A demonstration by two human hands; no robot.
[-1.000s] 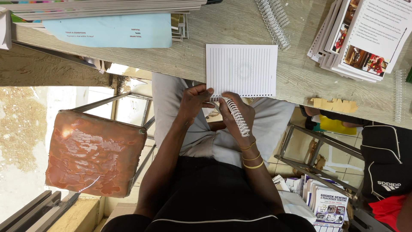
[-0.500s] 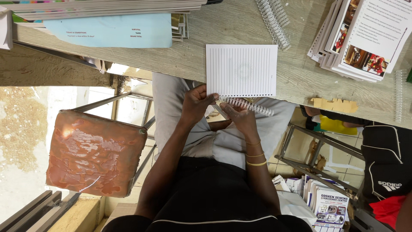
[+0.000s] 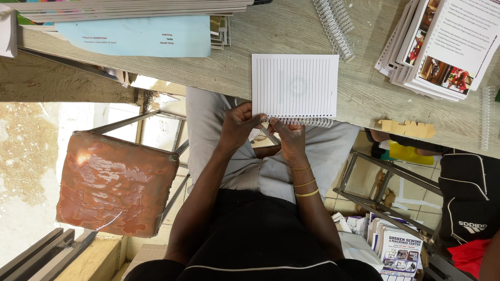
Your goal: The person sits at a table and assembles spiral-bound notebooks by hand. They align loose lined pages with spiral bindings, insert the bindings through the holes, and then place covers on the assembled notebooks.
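Lined pad (image 3: 295, 86) on table (image 3: 364, 99), wire coil (image 3: 304, 122) along its near edge (both hands (image 3: 237, 127) there).

**Clearance around the hands**

I log bare tabletop (image 3: 364, 104) to the right of my right hand (image 3: 289, 136), open as far as the yellow block strip (image 3: 407, 128). Beyond both hands, the lined pad (image 3: 295, 86) blocks the way. Further out: loose wire coils (image 3: 335, 26) and paper stacks (image 3: 130, 21). Left of my left hand (image 3: 240, 124), open table edge, then a rust-coloured stool (image 3: 115, 183) below.
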